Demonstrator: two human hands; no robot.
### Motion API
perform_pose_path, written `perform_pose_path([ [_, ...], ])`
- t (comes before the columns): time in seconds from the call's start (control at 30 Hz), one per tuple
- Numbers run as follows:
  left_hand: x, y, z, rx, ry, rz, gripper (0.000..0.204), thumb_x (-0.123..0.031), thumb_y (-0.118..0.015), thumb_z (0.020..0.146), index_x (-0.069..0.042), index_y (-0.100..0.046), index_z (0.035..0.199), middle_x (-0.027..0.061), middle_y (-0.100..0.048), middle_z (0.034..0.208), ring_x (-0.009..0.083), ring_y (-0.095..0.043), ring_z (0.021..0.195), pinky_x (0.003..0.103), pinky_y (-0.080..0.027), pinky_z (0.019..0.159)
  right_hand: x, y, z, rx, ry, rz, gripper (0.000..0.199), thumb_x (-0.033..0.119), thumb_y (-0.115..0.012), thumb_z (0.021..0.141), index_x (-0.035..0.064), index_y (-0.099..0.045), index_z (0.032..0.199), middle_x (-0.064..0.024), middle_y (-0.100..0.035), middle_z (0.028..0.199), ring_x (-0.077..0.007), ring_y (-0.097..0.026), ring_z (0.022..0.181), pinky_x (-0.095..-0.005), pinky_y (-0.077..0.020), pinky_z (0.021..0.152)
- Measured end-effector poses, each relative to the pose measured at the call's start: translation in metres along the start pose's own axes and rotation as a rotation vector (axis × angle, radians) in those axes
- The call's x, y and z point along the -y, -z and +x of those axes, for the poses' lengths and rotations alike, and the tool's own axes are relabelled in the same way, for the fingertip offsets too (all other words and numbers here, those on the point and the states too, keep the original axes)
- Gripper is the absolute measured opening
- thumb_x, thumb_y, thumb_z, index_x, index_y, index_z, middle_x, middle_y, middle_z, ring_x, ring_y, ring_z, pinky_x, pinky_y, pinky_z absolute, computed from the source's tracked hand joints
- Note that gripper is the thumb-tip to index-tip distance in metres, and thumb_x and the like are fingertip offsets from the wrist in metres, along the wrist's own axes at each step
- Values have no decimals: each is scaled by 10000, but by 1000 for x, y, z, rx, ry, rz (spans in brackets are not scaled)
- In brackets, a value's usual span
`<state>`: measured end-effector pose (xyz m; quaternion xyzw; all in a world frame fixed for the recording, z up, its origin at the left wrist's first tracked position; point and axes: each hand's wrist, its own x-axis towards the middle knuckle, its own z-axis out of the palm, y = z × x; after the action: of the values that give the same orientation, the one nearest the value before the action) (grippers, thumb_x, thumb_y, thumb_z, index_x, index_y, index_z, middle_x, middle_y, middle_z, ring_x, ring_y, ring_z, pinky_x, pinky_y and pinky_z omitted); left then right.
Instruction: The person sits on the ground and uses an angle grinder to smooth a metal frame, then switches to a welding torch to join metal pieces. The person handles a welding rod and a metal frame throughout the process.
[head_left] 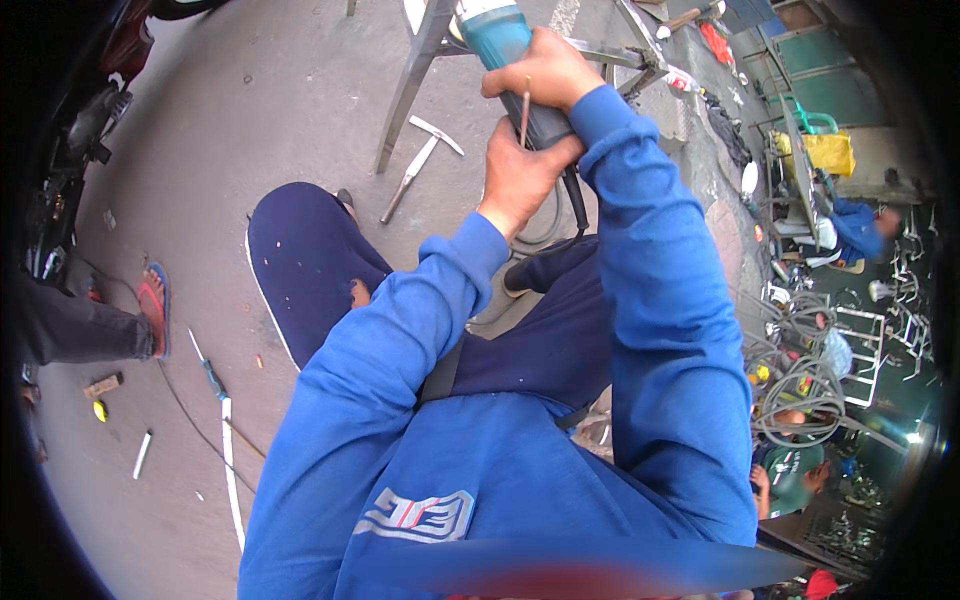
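Note:
At the top, both hands hold an angle grinder with a teal body and a dark rear handle. My right hand wraps round its body near the middle. Below it, my left hand grips the rear end, where the black cord comes out. A thin brownish rod sticks up beside the left hand's thumb; I cannot tell whether it is held. The grinder's head lies against or very near a grey metal frame, partly cut off by the picture's upper edge.
A chipping hammer lies on the ground left of the hands. Lower left are a screwdriver, a white strip and a yellow tape measure. A person's sandalled foot stands at left. Coiled cables and other people fill the right.

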<state>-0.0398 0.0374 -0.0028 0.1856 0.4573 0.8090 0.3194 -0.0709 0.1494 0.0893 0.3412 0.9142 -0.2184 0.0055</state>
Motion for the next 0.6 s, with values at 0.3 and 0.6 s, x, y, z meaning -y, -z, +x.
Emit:
perform_pose_path([
  [0.3, 1, 5, -13, 33, -102, 418, 605, -274, -867, 628, 33, -599, 1075, 162, -695, 969, 239, -689, 886, 355, -538, 786, -44, -28, -23, -310, 85, 583, 577, 300, -856, 575, -60, -634, 969, -146, -670, 820, -247, -671, 794, -348, -543, 743],
  [0.6, 25, 15, -34, 313, -98, 702, 758, -292, -831, 604, 16, -550, 1237, 213, -649, 960, 380, -641, 898, 437, -514, 806, -108, -55, -77, -232, -102, 1312, 412, 181, -848, 694, 36, -622, 1005, -26, -630, 892, -122, -601, 768, -278, -490, 687],
])
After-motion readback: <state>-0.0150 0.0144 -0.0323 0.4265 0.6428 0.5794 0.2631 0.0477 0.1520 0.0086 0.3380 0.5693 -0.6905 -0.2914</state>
